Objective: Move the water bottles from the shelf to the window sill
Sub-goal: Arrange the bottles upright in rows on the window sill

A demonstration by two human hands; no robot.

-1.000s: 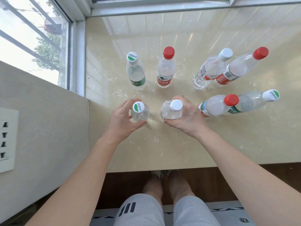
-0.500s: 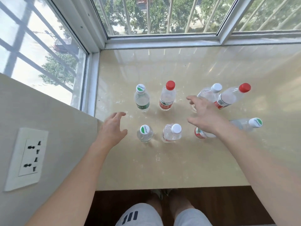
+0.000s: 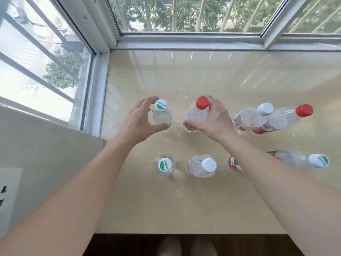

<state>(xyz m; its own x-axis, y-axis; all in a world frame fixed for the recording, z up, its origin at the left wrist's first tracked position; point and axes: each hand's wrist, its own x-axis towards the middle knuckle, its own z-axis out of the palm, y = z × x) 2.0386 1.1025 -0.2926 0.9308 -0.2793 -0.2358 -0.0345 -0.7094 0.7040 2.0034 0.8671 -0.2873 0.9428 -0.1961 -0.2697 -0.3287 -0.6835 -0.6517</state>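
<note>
Water bottles: eight visible on window sill [image 3: 203, 80], all upright. My left hand [image 3: 137, 122] curls around green-capped bottle [image 3: 162, 117], contact uncertain. My right hand [image 3: 212, 119] grips red-capped bottle [image 3: 196, 115]. Shelf not visible; remaining count unknown. Transfer appears mostly complete.

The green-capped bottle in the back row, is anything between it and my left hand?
Nothing visible. The left hand is curled around the back green-capped bottle, with the thumb under its body and the fingers by the cap. The red-capped bottle beside it sits in the right hand, clear of that gap.
</note>
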